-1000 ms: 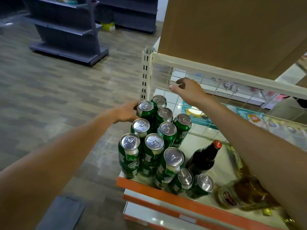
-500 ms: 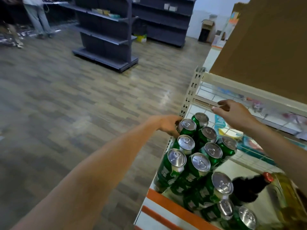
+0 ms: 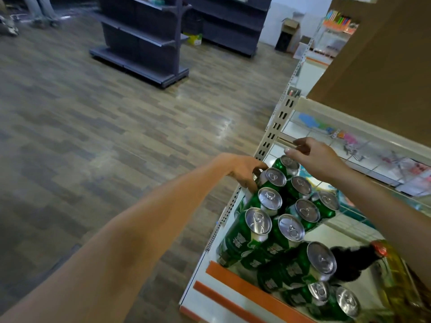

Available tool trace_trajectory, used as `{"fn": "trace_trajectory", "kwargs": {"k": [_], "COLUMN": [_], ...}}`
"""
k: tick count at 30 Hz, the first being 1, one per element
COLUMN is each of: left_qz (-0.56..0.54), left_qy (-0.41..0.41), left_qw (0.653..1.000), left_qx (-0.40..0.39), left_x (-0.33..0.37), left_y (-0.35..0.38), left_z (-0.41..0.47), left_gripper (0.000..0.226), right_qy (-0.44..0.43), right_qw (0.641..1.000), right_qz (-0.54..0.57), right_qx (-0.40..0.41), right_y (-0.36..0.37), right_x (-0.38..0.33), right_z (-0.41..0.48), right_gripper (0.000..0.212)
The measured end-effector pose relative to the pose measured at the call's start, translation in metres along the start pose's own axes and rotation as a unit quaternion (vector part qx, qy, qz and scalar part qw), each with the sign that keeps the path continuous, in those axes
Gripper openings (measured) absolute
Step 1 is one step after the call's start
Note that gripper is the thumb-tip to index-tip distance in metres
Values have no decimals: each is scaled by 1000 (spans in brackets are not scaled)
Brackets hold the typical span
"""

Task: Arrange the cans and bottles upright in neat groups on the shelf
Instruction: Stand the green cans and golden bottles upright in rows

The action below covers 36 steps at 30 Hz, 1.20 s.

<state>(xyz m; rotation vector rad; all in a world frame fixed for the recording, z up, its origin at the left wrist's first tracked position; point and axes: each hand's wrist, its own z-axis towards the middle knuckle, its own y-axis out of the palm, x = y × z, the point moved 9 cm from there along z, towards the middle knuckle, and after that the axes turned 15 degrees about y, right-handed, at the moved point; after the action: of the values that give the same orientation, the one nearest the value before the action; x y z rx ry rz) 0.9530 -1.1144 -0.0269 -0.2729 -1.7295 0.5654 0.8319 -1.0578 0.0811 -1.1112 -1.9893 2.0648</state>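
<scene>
Far off at 11 o'clock we see a dark shelf rack (image 3: 144, 43). Our left hand (image 3: 243, 170) curls its fingers round the side of one green can (image 3: 271, 179), at the 10 o'clock corner of the green cans (image 3: 289, 227). They stand close together on the white shelf (image 3: 229, 277) with the orange edge. Our right hand (image 3: 318, 160) hangs above the can at 12 o'clock, fingers bent; we cannot tell if it pinches anything. At 4 o'clock a dark bottle (image 3: 349, 262) with a red cap leans beside a yellow oil bottle (image 3: 396, 276). A brown cardboard box (image 3: 384, 78) sits at 1 o'clock.
</scene>
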Motion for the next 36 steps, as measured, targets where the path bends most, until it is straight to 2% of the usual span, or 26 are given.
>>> {"fn": "trace_trajectory", "kwargs": {"k": [9, 19, 29, 36], "left_qz": [-109, -108, -132, -110], "left_qy": [2, -29, -66, -80], "left_qw": [994, 993, 988, 990], "left_qx": [9, -37, -32, -35], "left_x": [-15, -22, -36, -29], "left_y": [8, 14, 19, 13], "left_z": [-6, -1, -6, -9], "left_gripper": [84, 92, 81, 83], "right_qy": [10, 9, 17, 21], "right_qw": [1000, 1000, 1000, 1000], "right_qz": [-3, -10, -5, 0], "right_qx": [-7, -9, -17, -20], "right_y": [6, 8, 11, 13], "right_x": [7, 7, 11, 14], "right_z": [-2, 2, 6, 4], "right_gripper": [57, 58, 58, 59]}}
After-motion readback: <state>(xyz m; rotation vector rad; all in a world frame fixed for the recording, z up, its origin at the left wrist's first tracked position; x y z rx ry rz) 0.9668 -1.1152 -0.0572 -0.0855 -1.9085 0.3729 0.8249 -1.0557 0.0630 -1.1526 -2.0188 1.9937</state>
